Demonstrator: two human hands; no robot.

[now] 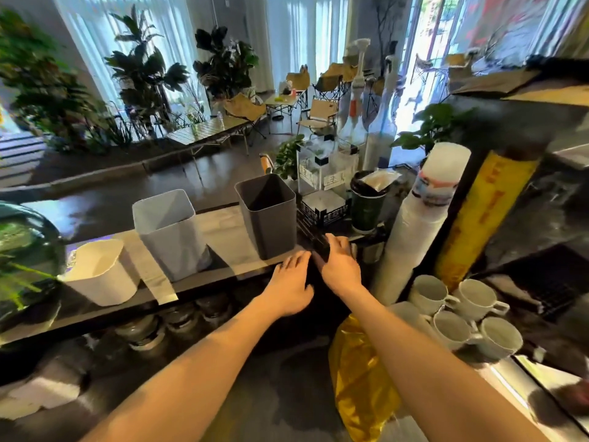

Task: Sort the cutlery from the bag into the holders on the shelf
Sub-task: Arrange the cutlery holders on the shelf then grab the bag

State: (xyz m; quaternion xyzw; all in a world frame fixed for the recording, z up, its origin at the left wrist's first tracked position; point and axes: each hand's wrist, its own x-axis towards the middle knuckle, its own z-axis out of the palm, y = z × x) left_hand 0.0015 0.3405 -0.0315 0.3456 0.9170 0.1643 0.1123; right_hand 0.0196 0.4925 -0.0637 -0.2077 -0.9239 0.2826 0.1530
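A bundle of black cutlery point(314, 237) sits at the centre of the frame, just right of the dark grey holder point(267, 224). The right hand point(339, 266) grips its lower end, fingers curled round it. The left hand point(291, 282) lies just beside it, fingers straight and spread, holding nothing. On the shelf point(191, 286), further left, stand a light grey holder point(172, 240) and a white holder point(102, 279). The yellow bag point(360, 378) lies lower centre, under the right forearm. White mugs point(446, 314) cluster at right.

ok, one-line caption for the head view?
Right hand grips black cutlery beside the dark grey holder, left hand alongside, yellow bag below.
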